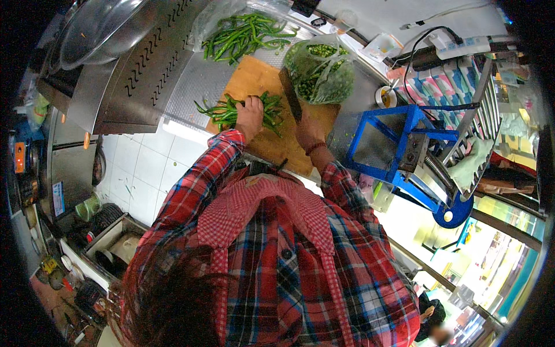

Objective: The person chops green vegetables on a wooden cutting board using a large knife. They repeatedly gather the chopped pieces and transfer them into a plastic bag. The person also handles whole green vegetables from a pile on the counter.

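My left hand presses on a bunch of long green chilli peppers gathered on a wooden cutting board. The peppers stick out on both sides of it. In my right hand is a cleaver, its dark blade pointing away from me over the board, to the right of the bunch and apart from it. A clear plastic bag of chopped green pieces rests at the board's far right corner. Beyond the board lies a pile of whole green peppers beside an open plastic bag.
A blue metal frame with a crank wheel stands at the right. A small cup is near the wall, below a power strip. Steel equipment with slots rises at the left. A person is at the lower right.
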Motion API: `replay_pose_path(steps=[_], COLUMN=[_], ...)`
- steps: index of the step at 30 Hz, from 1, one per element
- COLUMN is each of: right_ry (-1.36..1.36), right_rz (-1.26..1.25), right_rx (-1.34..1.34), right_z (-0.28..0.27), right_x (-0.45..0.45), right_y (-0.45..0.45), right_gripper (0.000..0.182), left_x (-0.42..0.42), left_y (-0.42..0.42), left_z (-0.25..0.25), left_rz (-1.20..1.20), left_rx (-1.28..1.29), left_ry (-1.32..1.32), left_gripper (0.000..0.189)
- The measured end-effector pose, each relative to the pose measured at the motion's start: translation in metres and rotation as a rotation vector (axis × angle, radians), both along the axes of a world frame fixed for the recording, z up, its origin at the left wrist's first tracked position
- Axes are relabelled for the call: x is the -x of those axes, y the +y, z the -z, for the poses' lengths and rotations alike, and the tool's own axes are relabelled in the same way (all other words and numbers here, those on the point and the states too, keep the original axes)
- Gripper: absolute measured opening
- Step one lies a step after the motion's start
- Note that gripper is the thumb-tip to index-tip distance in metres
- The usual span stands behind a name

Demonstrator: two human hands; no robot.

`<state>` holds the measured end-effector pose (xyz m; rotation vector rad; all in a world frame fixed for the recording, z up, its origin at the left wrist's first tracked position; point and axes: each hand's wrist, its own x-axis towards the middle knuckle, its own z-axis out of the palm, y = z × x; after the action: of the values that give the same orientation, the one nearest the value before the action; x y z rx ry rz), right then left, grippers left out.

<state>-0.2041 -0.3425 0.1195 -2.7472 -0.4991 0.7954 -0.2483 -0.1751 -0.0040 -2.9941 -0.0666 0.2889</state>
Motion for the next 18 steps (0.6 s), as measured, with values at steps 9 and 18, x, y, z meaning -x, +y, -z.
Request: replay_pose_path(steps=[9, 18], right_ry=[-0.19, -0.139], right_rz=[-0.103, -0.061], right_rx=[0.124, 0.055], right_z=[0.102, 0.033], right_x=[-0.001, 0.011], right_y=[-0.005, -0.012], right_gripper=[0.045, 0.054], left_x=[-0.004, -0.001], left_y=[-0.005, -0.001], left_z=[0.005, 0.013], left_rz=[0.034, -0.021], left_rx=[-0.007, -0.02], left_ry=[-0.009, -0.007], left_gripper=[0.09, 0.087])
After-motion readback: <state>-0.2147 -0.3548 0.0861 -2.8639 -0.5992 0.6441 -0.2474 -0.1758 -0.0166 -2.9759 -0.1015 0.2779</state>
